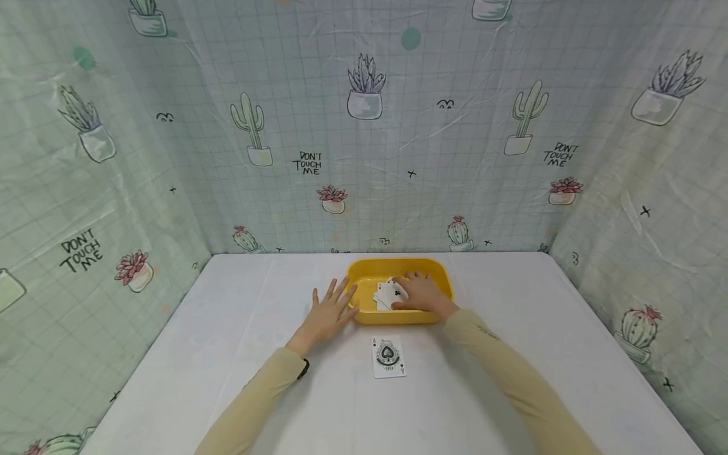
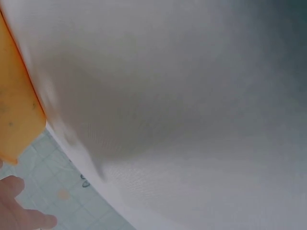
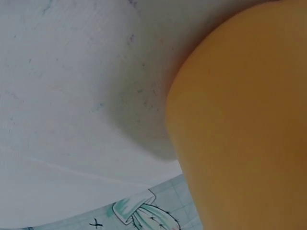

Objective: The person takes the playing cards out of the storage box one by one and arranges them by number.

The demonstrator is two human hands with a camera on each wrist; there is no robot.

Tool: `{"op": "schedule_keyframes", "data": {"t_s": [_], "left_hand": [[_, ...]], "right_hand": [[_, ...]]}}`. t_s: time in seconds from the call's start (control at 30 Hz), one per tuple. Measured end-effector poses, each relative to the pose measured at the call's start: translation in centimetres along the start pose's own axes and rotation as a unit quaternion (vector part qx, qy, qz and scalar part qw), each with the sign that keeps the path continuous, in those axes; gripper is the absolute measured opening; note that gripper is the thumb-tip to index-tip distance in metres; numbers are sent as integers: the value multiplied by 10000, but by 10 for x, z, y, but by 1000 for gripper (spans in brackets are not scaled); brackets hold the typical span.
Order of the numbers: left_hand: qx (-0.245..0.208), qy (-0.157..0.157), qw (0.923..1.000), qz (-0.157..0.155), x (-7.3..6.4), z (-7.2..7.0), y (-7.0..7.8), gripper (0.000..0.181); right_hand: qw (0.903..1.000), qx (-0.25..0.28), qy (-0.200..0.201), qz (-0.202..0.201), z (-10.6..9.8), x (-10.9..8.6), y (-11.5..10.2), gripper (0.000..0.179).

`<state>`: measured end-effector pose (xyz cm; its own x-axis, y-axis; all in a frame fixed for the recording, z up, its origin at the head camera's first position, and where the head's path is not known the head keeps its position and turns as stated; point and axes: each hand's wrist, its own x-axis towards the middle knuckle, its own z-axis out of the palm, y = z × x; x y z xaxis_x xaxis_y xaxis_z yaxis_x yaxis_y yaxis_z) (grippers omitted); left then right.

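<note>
A yellow tray (image 1: 398, 318) stands at the far middle of the white table. Inside it lie several overlapping playing cards (image 1: 385, 294), one showing a club and another a red mark. My right hand (image 1: 422, 294) reaches over the tray's right side, its fingers and thumb spread over the cards and partly hiding them. At the tray's left rim, my left hand (image 1: 327, 316) has its fingers spread, with the fingertips right at the rim. An ace of spades (image 1: 389, 356) lies face up on the table, in front of the tray and between my forearms.
The white table (image 1: 256, 297) ends at a hanging cloth (image 1: 296, 208) printed with potted cacti, which rises behind and on both sides. In the right wrist view, the tray's outer wall (image 3: 240, 115) fills the right part.
</note>
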<state>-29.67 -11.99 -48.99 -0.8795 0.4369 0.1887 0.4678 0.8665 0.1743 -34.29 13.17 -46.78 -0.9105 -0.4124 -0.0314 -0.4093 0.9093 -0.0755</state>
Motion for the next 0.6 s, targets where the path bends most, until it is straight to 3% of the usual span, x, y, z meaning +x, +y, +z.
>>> {"op": "schedule_keyframes", "data": {"t_s": [0.6], "left_hand": [[-30,21,10000,28,-1,0,0,59]], "right_hand": [[9995,-139,-265,-89,9,9,0,70]]}}
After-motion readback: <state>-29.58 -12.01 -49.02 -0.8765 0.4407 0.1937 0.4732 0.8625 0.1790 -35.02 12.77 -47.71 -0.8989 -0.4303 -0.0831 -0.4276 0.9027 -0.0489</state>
